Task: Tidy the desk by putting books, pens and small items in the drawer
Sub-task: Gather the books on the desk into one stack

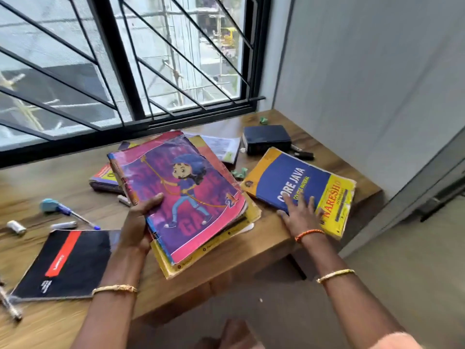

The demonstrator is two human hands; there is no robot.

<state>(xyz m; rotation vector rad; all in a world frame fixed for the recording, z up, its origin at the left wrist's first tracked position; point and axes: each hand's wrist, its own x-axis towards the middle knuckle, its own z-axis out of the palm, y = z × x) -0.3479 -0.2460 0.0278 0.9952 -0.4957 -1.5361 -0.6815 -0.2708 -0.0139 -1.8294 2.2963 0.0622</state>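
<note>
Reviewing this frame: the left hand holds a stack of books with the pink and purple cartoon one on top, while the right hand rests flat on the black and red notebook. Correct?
Not quite. In the head view the right hand lies flat on the blue and yellow Core Java book, not the black and red notebook, which lies untouched by the desk's near left edge. The left hand does hold the stack of books.

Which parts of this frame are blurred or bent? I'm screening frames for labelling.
Head view: motion blur smears the pens at left and the desk edge; the window bars bow from wide-angle distortion; the Core Java book title stays readable; daylight is bright outside the window.
</note>
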